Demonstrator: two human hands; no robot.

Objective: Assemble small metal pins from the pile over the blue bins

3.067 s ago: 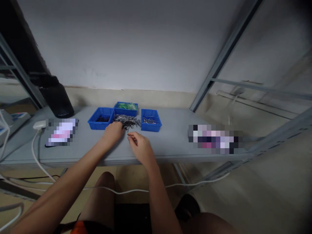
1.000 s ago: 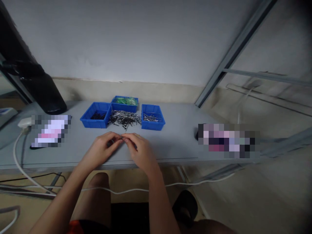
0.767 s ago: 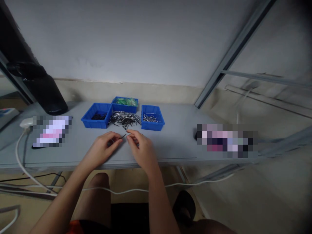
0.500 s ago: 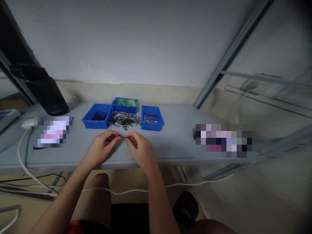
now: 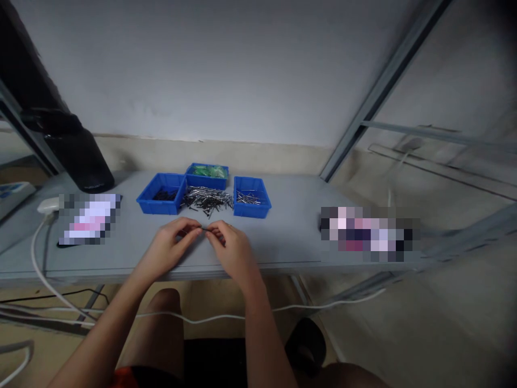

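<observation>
My left hand (image 5: 169, 245) and my right hand (image 5: 230, 245) meet low over the front of the grey table, thumbs and fingers pinched. Between their fingertips is a thin dark rod-like piece (image 5: 204, 229), gripped at both ends; its exact kind is too small to tell. Just beyond lies a loose pile of thin silver and black metal pins (image 5: 207, 199). Left of the pile, a blue bin (image 5: 159, 207) contains small black pieces. On the right, another blue bin (image 5: 251, 210) has silver pins in it. The rear blue bin (image 5: 208, 182) holds green pieces.
A black bottle (image 5: 83, 156) stands at the back left. In front of it lies a blurred-out phone-like object (image 5: 91, 218), beside a white plug and cable (image 5: 34, 248). Another blurred item (image 5: 363, 231) is on the right. Metal posts (image 5: 383, 91) frame the table before a wall.
My fingertips have drawn slightly closer together, so less of the dark piece shows between them. The bins and pile stay in place; the view has shifted slightly.
</observation>
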